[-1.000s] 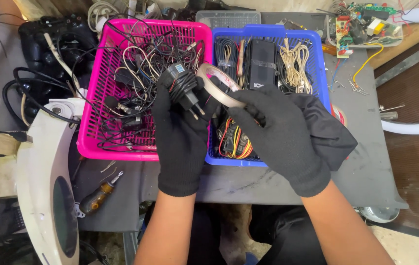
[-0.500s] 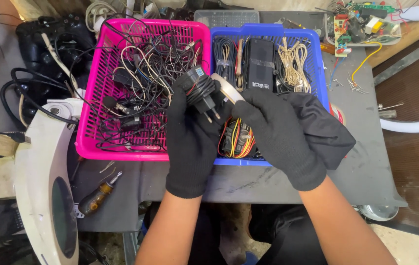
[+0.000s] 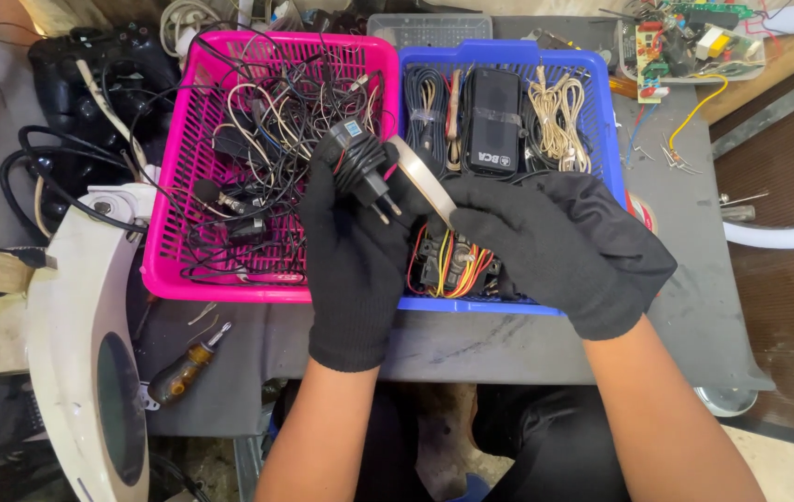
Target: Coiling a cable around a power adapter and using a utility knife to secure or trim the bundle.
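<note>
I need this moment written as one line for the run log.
left hand: holds black plug adapter | right hand: pulls tape strip | below: pink basket, blue basket

- The left hand [image 3: 352, 270] and the right hand [image 3: 564, 246] wore black gloves.
- The plug adapter [image 3: 360, 167] was black.
- The strip of tape [image 3: 425, 181] looked pale and shiny.
- One basket [image 3: 183, 186] was bright pink.
- The other basket [image 3: 601, 93] was blue.
- The wires [image 3: 457, 265] were red, yellow and orange.
</note>
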